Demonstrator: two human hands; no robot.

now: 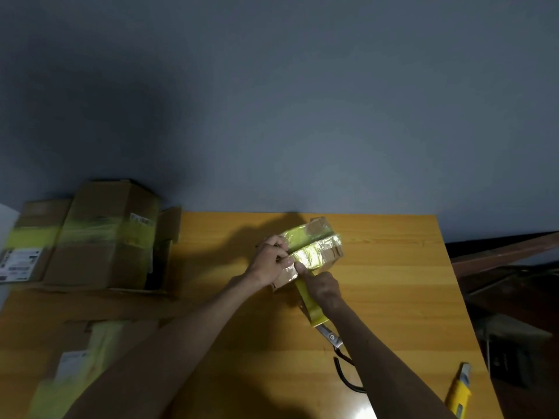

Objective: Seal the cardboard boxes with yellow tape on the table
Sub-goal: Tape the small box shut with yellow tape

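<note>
A small cardboard box [325, 252] wrapped in shiny yellow tape lies on the wooden table [393, 282], a dark slit running across its top. My left hand [270, 263] grips the box's left end with curled fingers. My right hand [323, 290] presses a fingertip onto the tape at the box's near edge. A strip of yellow tape [311, 306] runs from that edge down toward me under my right hand. The tape roll is hidden.
Scissors [335, 340] with dark handles lie under my right forearm. A yellow utility knife [458, 391] sits near the table's right front corner. Taped cardboard boxes [99, 234] are stacked at the left, another box [75, 361] at front left. A wall rises behind.
</note>
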